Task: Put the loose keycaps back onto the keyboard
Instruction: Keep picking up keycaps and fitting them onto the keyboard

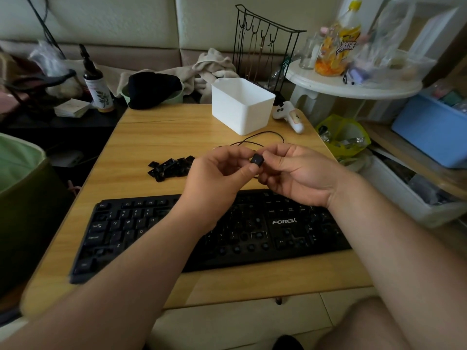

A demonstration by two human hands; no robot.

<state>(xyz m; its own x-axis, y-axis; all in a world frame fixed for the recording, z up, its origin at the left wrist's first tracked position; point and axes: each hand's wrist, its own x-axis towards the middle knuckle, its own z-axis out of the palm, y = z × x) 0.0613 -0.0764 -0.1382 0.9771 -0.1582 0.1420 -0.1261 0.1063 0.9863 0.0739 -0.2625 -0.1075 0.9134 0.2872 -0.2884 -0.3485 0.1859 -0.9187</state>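
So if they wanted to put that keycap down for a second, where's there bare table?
Bare wood lies left of the keycap pile, between it and the table edge, and behind it toward the white bin. The strip in front of the keyboard is free too. It is crowded around the cable and controller.

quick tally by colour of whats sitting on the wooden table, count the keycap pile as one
Black: 3 - black plastic keyboard, pile of loose black keycaps, thin black cable
White: 2 - white rectangular plastic bin, white handheld controller
Total: 5
The single black keycap pinched in both hands is not counted.
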